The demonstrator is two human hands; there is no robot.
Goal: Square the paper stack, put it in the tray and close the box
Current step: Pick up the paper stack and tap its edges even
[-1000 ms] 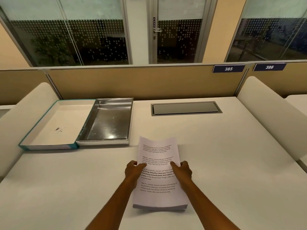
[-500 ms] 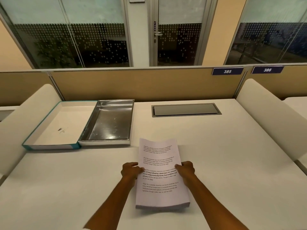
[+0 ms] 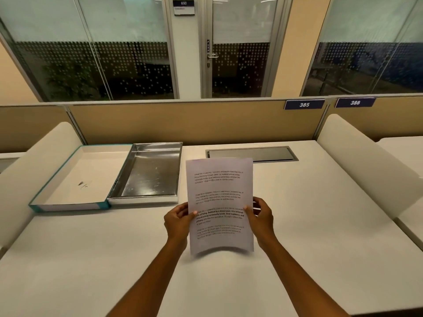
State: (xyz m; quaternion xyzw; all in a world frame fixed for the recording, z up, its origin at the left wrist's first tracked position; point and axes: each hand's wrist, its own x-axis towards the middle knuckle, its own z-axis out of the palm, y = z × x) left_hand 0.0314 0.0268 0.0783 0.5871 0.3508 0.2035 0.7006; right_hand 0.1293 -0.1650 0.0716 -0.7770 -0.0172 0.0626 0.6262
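A stack of white printed paper [image 3: 219,186] stands nearly upright above the desk, its lower edge curved and slightly blurred. My left hand [image 3: 179,221] grips its left edge and my right hand [image 3: 261,216] grips its right edge, thumbs on the front sheet. To the left, a shiny metal tray [image 3: 152,173] lies empty on the desk. Joined to the tray's left side is the open box lid [image 3: 80,179], white inside with a teal rim, lying flat.
A white desk [image 3: 309,225] with a recessed metal cable hatch [image 3: 251,154] behind the paper. Padded white dividers [image 3: 366,161] rise at both sides, and a tan partition with number plates 385 and 386 closes the back.
The stack lay flat on the desk under both hands; now both hands have lifted it and tilted it upright, holding its side edges.
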